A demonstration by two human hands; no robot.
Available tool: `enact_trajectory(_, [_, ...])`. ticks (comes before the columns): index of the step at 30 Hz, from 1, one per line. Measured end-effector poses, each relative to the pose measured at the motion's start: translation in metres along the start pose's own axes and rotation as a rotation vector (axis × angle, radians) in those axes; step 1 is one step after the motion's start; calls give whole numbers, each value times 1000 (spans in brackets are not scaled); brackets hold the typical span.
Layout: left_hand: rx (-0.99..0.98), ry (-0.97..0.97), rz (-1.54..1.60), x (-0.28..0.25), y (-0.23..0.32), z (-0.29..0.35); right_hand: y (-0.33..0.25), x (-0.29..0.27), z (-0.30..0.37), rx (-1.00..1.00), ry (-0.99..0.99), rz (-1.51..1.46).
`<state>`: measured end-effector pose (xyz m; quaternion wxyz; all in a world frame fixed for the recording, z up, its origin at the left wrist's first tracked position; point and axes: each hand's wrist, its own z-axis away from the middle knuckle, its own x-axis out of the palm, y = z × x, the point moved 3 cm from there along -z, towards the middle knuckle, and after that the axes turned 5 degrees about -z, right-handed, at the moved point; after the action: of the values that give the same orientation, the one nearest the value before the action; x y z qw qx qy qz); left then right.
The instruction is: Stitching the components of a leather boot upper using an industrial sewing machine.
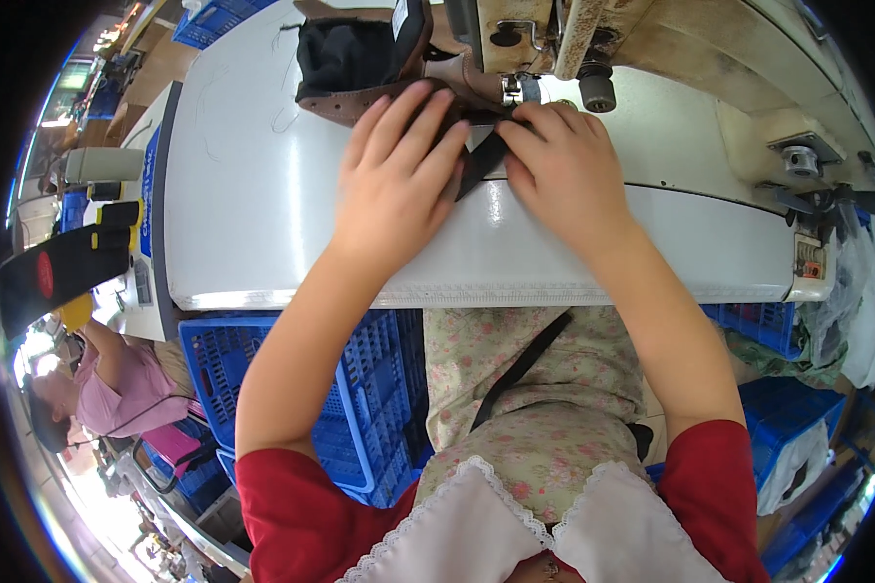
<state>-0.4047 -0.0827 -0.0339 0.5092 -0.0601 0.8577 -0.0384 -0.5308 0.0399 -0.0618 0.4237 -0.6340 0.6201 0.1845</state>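
Observation:
A brown piece with a black fabric lining [345,56], looking like a shoe upper, lies on the white sewing machine table [243,194]. Its right side reaches the metal presser foot [511,89]. My left hand [396,180] lies on the piece's near edge, fingers stretched and slightly apart. A black strip [483,163] runs from near the presser foot toward me between my hands. My right hand [572,175] pinches the strip close to the foot, its fingers bent. The fingertips of both hands partly hide where strip and brown piece meet.
The sewing machine's arm [739,58] spans the upper right. Blue plastic crates [360,389] stand below the table at left, and another blue crate [787,413] at right. A person in a pink top [131,389] sits at a neighbouring station on the left.

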Motion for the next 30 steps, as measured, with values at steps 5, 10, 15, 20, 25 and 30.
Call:
enact_trajectory(5, [-64, -143, -82, -2, -18, 27, -12, 8, 3, 104, -45, 24])
enact_trajectory(10, [57, -97, -219, 10, -30, 10, -7, 14, 13, 122, 62, 10])
enact_trajectory(15, [163, 183, -440, 23, -36, -12, -8, 13, 12, 119, 59, -29])
enact_trajectory(20, [185, 188, -385, 3, -32, -22, -7, 15, 15, 128, 74, -36])
enact_trajectory(25, [421, -78, -512, -20, -25, -12, -7, 10, 15, 152, 68, -38])
enact_trajectory(30, [643, -233, -650, -21, -14, -14, -9, 11, 13, 146, 91, -48])
